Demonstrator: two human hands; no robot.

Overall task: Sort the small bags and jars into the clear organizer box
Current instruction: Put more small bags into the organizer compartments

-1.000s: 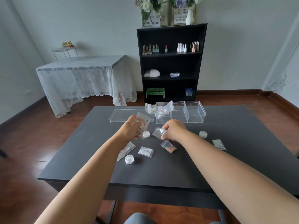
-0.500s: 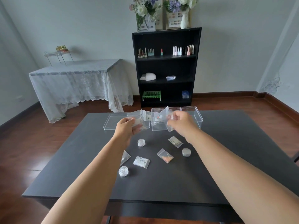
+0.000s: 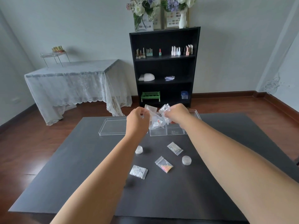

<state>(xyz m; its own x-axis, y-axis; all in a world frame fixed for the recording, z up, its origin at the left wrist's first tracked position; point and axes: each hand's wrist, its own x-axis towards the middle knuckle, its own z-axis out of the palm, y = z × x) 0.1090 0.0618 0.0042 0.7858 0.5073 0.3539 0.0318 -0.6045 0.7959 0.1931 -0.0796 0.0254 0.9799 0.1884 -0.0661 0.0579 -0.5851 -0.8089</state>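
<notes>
The clear organizer box (image 3: 171, 132) stands at the far middle of the black table (image 3: 80, 167), with several small bags standing in its left compartment. My left hand (image 3: 137, 122) pinches a small clear bag (image 3: 151, 109) over that compartment. My right hand (image 3: 177, 116) grips another small clear bag (image 3: 165, 111) just above the box. On the table lie a silver-flake bag (image 3: 138, 171), a bag with orange bits (image 3: 164, 164), a pale bag (image 3: 174, 148), and two round jars (image 3: 139, 149) (image 3: 186, 160).
The box's clear lid (image 3: 111, 128) lies flat to the left of the box. Behind the table are a black bookshelf (image 3: 165, 67) with small bottles and a lace-covered side table (image 3: 72, 81). Wooden floor surrounds the table.
Both hands lifted bags from the table and carried them away from me to the box. They now hold the bags over the left compartment. The view has tilted.
</notes>
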